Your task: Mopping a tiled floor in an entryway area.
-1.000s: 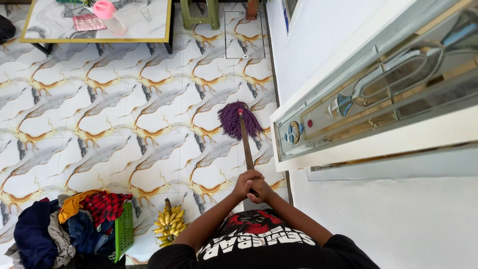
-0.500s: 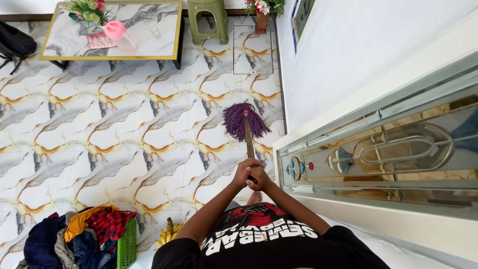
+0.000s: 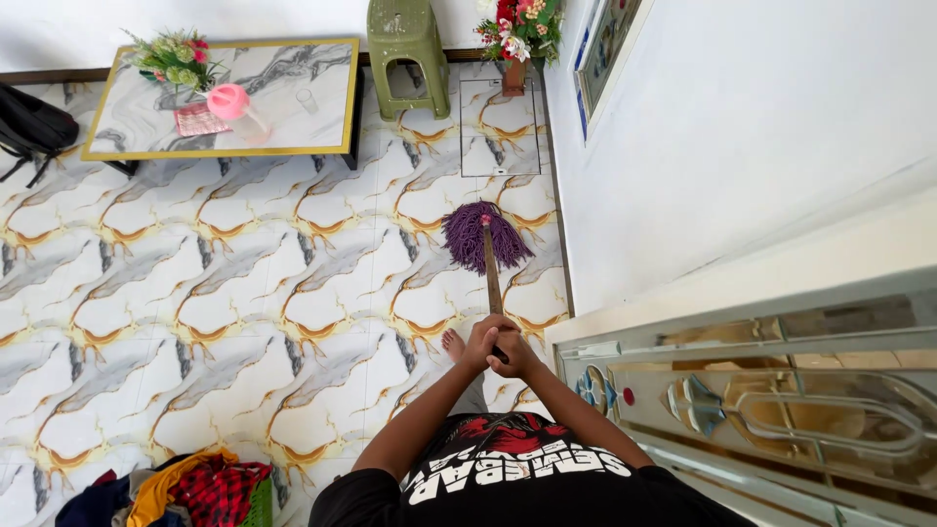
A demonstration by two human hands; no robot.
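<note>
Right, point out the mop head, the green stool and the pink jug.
purple mop head (image 3: 468, 236), head view, on the yarn strands.
green plastic stool (image 3: 407, 27), head view, on the seat top.
pink jug (image 3: 231, 101), head view, on the lid.

A low marble-topped table (image 3: 293, 98) with a gold rim is set against the far wall. On it are seen a pink jug (image 3: 234, 102), a clear glass (image 3: 307, 101), a small patterned cloth (image 3: 198, 119) and a bunch of flowers (image 3: 171, 54). A green plastic stool (image 3: 407, 39) is placed just right of the table, and a pot of red and white flowers (image 3: 517, 24) near the corner. A black bag (image 3: 34, 122) is found at the left edge. A heap of clothes (image 3: 176, 488) is piled in a green basket (image 3: 259, 503) at bottom left. A decorated glass door (image 3: 761, 410) is seen at right.
</note>
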